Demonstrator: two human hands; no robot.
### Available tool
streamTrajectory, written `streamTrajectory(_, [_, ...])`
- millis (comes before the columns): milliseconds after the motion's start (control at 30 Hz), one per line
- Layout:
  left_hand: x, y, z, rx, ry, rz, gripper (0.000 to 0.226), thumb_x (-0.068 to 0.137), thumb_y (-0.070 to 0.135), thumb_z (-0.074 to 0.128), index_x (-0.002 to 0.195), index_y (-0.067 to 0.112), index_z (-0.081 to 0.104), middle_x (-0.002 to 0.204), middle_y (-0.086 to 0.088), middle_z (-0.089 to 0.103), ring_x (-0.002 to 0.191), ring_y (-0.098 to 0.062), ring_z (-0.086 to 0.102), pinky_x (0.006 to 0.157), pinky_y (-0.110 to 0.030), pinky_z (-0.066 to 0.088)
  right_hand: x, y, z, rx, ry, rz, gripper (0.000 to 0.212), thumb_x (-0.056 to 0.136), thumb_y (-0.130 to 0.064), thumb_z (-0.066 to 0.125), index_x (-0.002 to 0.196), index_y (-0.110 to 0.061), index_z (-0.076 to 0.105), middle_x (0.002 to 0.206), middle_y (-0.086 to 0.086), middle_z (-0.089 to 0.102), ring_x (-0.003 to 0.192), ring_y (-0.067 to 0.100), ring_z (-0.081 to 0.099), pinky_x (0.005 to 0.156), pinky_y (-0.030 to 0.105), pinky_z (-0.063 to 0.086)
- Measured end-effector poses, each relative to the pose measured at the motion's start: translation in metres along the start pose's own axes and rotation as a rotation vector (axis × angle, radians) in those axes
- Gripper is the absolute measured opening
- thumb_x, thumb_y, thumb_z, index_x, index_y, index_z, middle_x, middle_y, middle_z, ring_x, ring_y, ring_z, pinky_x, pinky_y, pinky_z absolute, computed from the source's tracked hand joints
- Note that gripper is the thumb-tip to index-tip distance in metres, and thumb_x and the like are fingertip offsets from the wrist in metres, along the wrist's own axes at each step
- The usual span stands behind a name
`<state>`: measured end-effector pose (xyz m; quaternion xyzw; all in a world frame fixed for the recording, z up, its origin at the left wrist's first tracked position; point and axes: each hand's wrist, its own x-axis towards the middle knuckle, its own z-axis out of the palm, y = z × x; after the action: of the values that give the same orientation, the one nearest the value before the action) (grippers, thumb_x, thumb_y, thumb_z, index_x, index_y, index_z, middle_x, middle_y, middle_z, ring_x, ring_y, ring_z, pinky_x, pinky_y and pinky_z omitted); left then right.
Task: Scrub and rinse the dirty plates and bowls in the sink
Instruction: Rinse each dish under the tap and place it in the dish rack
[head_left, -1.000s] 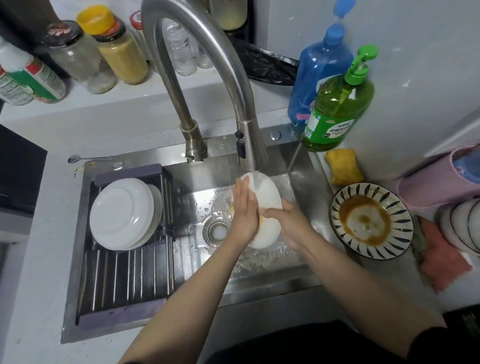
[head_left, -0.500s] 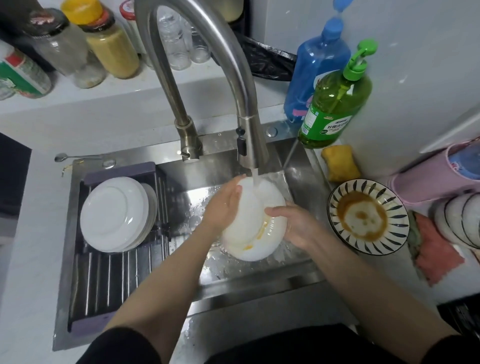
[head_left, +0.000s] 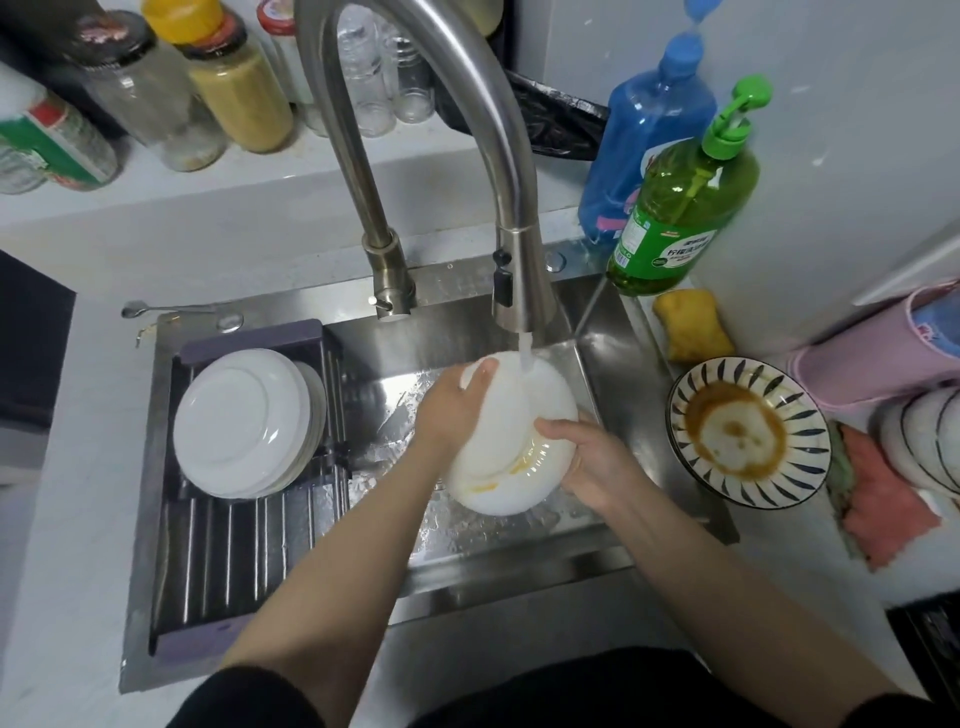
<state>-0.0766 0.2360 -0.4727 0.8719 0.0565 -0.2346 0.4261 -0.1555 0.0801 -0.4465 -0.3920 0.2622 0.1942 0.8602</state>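
Observation:
I hold a white plate (head_left: 519, 410) tilted over the sink (head_left: 597, 332), under the running water (head_left: 525, 353) from the faucet (head_left: 517, 275). Orange residue streaks its lower face. My left hand (head_left: 452, 410) grips the plate's upper left edge, with a finger hooked over the rim. My right hand (head_left: 597, 462) grips the lower right rim, thumb on the face and fingers hidden beneath. A striped bowl (head_left: 748, 488) smeared with brown sauce sits on the counter to the right.
A stack of white plates (head_left: 244, 421) leans in the drying rack (head_left: 234, 561) over the sink's left half. A yellow sponge (head_left: 691, 325), green soap bottle (head_left: 680, 208) and blue bottle (head_left: 649, 135) stand back right. A pink cloth (head_left: 883, 509) lies far right. Jars (head_left: 239, 88) line the back ledge.
The plate has turned from nearly edge-on to face up towards me. My left hand went from lying flat against it to gripping its upper left edge. The right hand has kept its hold.

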Motion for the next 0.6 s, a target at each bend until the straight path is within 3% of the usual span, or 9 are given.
streamTrajectory(100, [-0.007,-0.005,0.012,-0.124,0.013,-0.281,0.083,0.092,0.07,0.027,0.139,0.003,0.042,0.134,-0.014,0.052,0.123,-0.032,0.05,0.101,-0.035,0.037,0.0,0.003,0.001,0.018,0.069,-0.055,0.038,0.083,0.009,0.053,0.118,-0.005,0.058,0.088,0.007,0.074,0.078,0.02,0.07,0.063,0.031,0.058])
streamTrajectory(233, [-0.023,0.007,0.035,-0.167,0.162,-0.234,0.054,0.103,0.036,0.031,0.147,0.005,0.027,0.148,-0.018,0.037,0.135,-0.033,0.035,0.11,-0.038,0.029,0.001,0.01,0.005,0.069,0.138,-0.077,0.043,0.084,0.007,0.053,0.127,-0.001,0.053,0.101,0.012,0.071,0.088,0.023,0.069,0.07,0.033,0.058])
streamTrajectory(300, [-0.036,0.018,0.049,-0.219,0.184,-0.266,0.059,0.102,0.028,0.031,0.153,0.009,0.009,0.158,-0.017,0.018,0.144,-0.031,0.017,0.118,-0.04,0.016,0.004,0.01,0.009,0.088,0.152,-0.105,0.05,0.081,0.005,0.056,0.131,0.001,0.05,0.118,0.019,0.064,0.1,0.029,0.065,0.077,0.036,0.058])
streamTrajectory(367, [-0.046,0.024,0.056,-0.343,0.201,-0.371,0.063,0.103,0.032,0.032,0.154,0.012,0.002,0.16,-0.015,0.01,0.146,-0.031,0.012,0.118,-0.039,0.014,0.007,0.011,0.014,0.097,0.155,-0.126,0.052,0.08,0.005,0.058,0.131,0.002,0.05,0.123,0.023,0.061,0.105,0.033,0.063,0.081,0.038,0.057])
streamTrajectory(467, [-0.037,0.016,0.046,-0.576,0.242,-0.483,0.063,0.1,0.042,0.037,0.15,0.008,0.021,0.149,-0.018,0.036,0.13,-0.035,0.042,0.108,-0.042,0.037,0.006,0.009,0.016,0.095,0.157,-0.136,0.055,0.075,0.004,0.064,0.128,-0.004,0.053,0.12,0.019,0.064,0.107,0.034,0.062,0.083,0.043,0.055])
streamTrajectory(533, [-0.022,0.005,0.029,-0.689,0.183,-0.484,0.065,0.094,0.059,0.037,0.133,0.008,0.046,0.129,-0.015,0.057,0.11,-0.034,0.057,0.096,-0.047,0.049,0.003,0.008,0.014,0.087,0.125,-0.138,0.039,0.081,0.004,0.06,0.118,-0.009,0.059,0.108,0.012,0.069,0.098,0.029,0.066,0.075,0.042,0.056])
streamTrajectory(600, [-0.019,0.001,0.021,-0.662,0.187,-0.452,0.068,0.09,0.065,0.038,0.126,0.009,0.052,0.121,-0.014,0.062,0.104,-0.032,0.06,0.093,-0.047,0.051,0.0,0.003,0.015,0.108,0.094,-0.135,0.027,0.087,0.005,0.052,0.102,-0.013,0.064,0.094,0.007,0.073,0.089,0.024,0.068,0.07,0.041,0.057])
